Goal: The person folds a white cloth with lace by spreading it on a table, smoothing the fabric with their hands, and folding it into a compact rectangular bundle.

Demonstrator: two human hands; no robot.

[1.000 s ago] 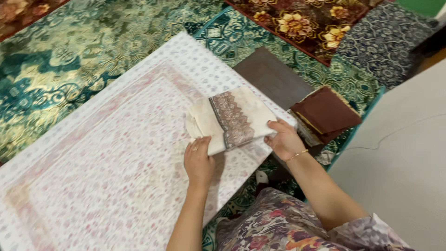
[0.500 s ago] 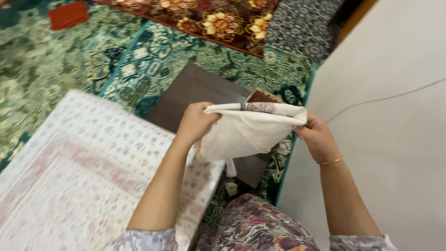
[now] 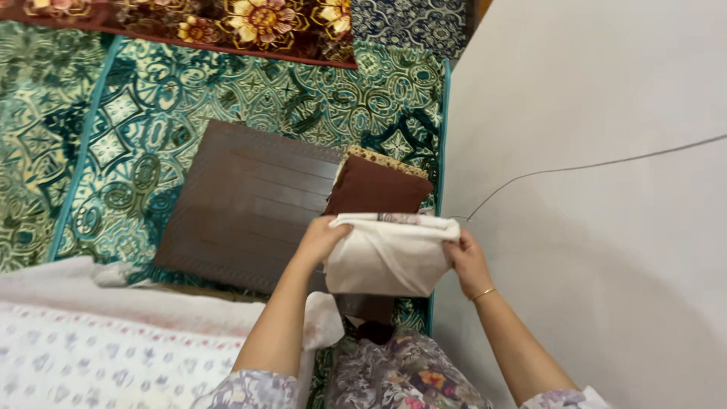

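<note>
I hold a folded cream cloth (image 3: pixel 386 257) with a lace band in the air between both hands. My left hand (image 3: pixel 322 238) grips its left end and my right hand (image 3: pixel 466 257) grips its right end; a thin gold bangle is on the right wrist. The cloth hangs just in front of a stack of folded fabrics topped by a brown piece (image 3: pixel 376 187). That stack rests at the right end of a dark brown wooden board (image 3: pixel 242 201).
A white sheet with pink print (image 3: pixel 113 348) lies at the lower left. A teal and gold patterned carpet (image 3: pixel 113 136) covers the floor, with a dark red floral rug (image 3: pixel 227 23) beyond it. At right are a pale floor (image 3: pixel 606 227) and a thin cable (image 3: pixel 591 167).
Both hands lifted the cream cloth off the white sheet and carried it right, over the brown board and next to the brown stack. The view swung right with it.
</note>
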